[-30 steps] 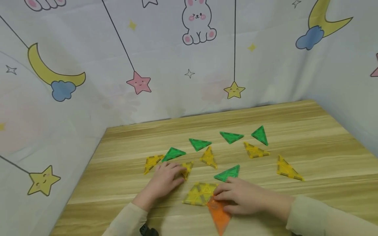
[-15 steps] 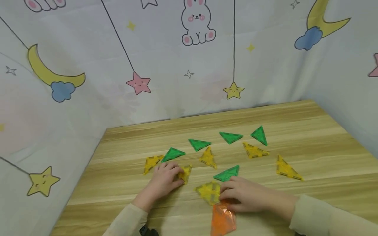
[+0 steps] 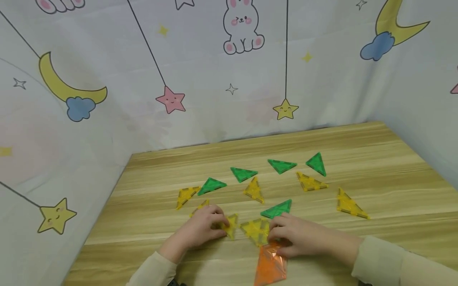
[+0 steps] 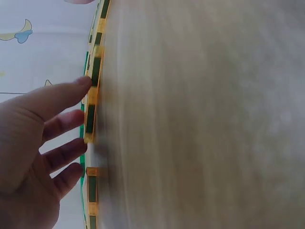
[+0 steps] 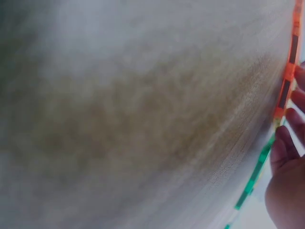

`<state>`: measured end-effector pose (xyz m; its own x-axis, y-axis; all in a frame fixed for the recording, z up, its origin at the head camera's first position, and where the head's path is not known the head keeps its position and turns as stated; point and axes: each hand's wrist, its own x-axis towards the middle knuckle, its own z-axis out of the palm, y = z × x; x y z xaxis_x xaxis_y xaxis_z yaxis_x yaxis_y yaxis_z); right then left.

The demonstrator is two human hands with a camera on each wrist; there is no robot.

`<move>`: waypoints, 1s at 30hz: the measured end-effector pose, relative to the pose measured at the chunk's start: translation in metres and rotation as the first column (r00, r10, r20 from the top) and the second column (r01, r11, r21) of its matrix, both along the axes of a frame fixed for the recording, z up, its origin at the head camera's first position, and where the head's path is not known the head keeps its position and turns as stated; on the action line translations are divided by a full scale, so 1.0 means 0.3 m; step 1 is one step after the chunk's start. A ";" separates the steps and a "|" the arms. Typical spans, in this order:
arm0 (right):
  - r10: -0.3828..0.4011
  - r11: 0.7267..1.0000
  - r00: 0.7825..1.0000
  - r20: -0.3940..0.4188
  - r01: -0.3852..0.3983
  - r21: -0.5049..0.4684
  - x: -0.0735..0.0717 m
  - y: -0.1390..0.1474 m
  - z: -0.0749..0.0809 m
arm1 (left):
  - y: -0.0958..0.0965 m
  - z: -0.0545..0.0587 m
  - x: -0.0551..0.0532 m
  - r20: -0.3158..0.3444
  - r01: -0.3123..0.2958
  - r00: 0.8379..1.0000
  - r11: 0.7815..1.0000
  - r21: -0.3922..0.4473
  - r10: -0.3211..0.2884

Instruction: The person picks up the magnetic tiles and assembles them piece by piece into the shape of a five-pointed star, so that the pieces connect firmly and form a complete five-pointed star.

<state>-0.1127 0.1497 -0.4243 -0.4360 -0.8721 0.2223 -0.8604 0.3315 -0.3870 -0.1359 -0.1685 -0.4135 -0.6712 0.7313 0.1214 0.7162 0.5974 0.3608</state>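
Head view: two hands among flat, clear tiles

A yellow triangle (image 3: 231, 227) is pinched at its rim by the left hand (image 3: 200, 227), near the middle of the tiles; whether it is lifted off the table (image 3: 379, 159) cannot be told. An orange piece (image 3: 270, 267) is held at its far end by the curled fingers of the right hand (image 3: 298, 236), against a pale yellow piece (image 3: 253, 232). How many tiles make up either piece cannot be told.

The tiles should prove light, stiff and rather slick-faced — best taken by the rims. Dark strips are set along those rims, probably magnets, so a tug from neighbours may be felt.

Just beyond the right hand, a green tile (image 3: 277, 209) is the closest obstacle. A second yellow tile (image 3: 198, 207) is partly covered by the left hand. Farther back, more green and yellow tiles are scattered — all lying flat.
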 end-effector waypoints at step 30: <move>-0.017 0.999 0.999 0.038 0.015 0.043 -0.010 -0.015 0.008 | 0.030 0.009 -0.006 0.254 0.019 0.967 0.994 -0.104 0.008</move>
